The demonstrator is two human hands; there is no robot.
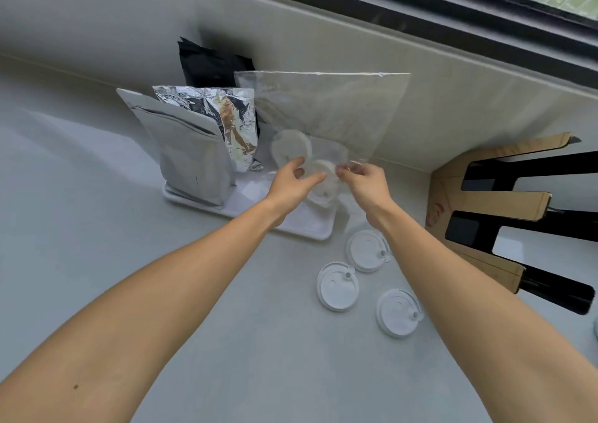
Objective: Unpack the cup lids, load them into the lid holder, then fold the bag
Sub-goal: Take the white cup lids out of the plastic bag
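While both hands pinch the lower edge of the clear bag [326, 108] at mid-frame, it stands upended above the white tray [310, 225]. Left hand [291, 186] and right hand [365, 183] each have a grip on the plastic, with lids [320, 170] inside by the fingers. 3 lids [338, 286] lie on the desk [226, 325] lower right, near the wooden holder [485, 202]. Pouches [191, 150] stand in the tray, upper left.

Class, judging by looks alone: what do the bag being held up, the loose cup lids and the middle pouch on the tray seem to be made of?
Bag: thin clear plastic film; the wall shows through it.
Cup lids: matte white, probably moulded plastic, with formed rims.
Middle pouch: shiny, crinkled, mirror-like metallic foil or foil laminate.
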